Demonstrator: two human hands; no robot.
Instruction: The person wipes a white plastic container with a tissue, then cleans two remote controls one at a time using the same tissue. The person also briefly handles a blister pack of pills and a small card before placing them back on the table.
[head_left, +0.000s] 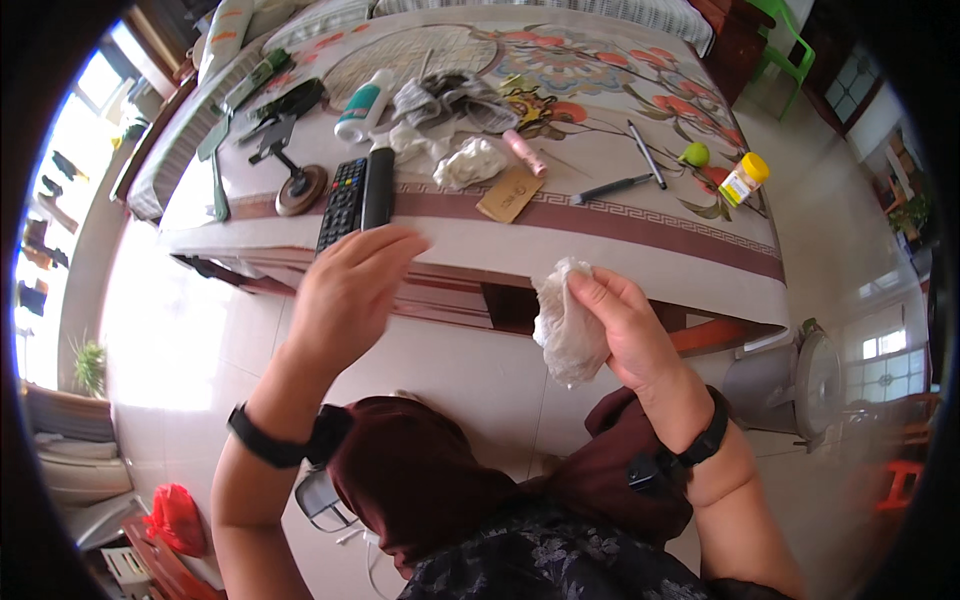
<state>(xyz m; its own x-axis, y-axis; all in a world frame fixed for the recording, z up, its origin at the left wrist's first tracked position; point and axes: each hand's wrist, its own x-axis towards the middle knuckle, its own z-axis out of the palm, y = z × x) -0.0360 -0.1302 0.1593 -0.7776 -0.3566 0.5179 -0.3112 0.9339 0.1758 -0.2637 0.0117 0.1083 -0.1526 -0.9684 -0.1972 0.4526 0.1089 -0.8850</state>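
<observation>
My right hand (626, 319) pinches a crumpled white tissue (568, 322) between thumb and fingers, in front of the table's near edge. The tissue hangs down from the grip. To the left, my left hand (356, 292) is raised palm-inward with its fingers stretched out, slightly blurred, and I see nothing in it. Its fingers overlap the lower ends of a black remote control with many buttons (343, 199) and a second dark remote (378, 187); whether they touch cannot be told. More crumpled white tissue (471, 163) lies on the tabletop beyond.
The patterned tablecloth (480, 236) also bears a phone stand (300, 187), green fly swatter (217, 176), white-and-teal bottle (363, 107), grey cloth (450, 101), pink tube (525, 154), brown card (510, 195), two pens (646, 154), green fruit (696, 154) and yellow-lidded jar (744, 178). A grey bin (772, 382) stands right.
</observation>
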